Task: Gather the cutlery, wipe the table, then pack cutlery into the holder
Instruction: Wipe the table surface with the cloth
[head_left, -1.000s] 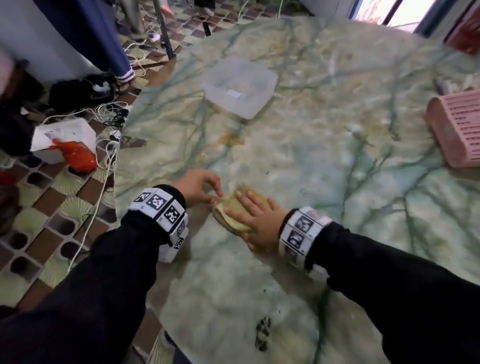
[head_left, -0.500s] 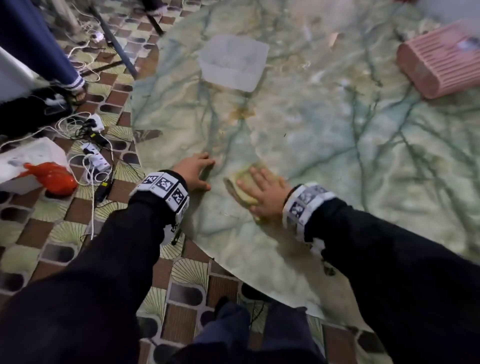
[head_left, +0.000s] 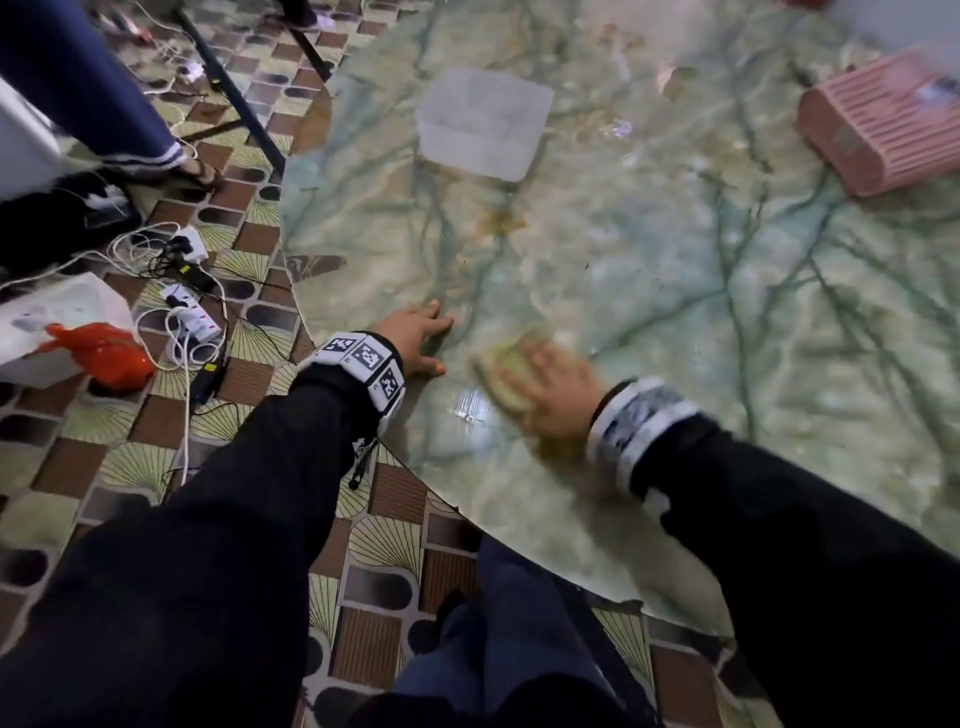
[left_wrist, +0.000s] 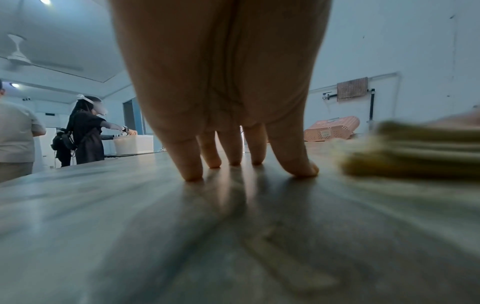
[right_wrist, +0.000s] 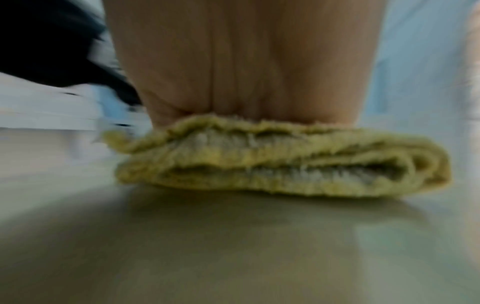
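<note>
A folded yellow-green cloth (head_left: 501, 371) (right_wrist: 280, 158) (left_wrist: 415, 152) lies on the green marbled table (head_left: 649, 270) near its front left edge. My right hand (head_left: 550, 389) presses flat on top of it with straight fingers; it is blurred. My left hand (head_left: 418, 335) (left_wrist: 249, 164) rests just left of the cloth, fingertips spread on the bare tabletop, holding nothing. A pink slatted cutlery holder (head_left: 883, 124) (left_wrist: 335, 128) lies on its side at the far right. A clear plastic tub (head_left: 485, 122) stands at the far middle. No cutlery is clearly visible.
The table's curved edge (head_left: 332, 384) runs just left of my left hand. On the tiled floor to the left lie power strips and cables (head_left: 182, 301) and a white box with an orange bag (head_left: 104, 353). Other people (left_wrist: 85, 131) stand beyond the table.
My right hand has slid the cloth to the right, away from my left hand. The left hand's fingers have straightened onto the table. The head view has tilted down toward the table edge.
</note>
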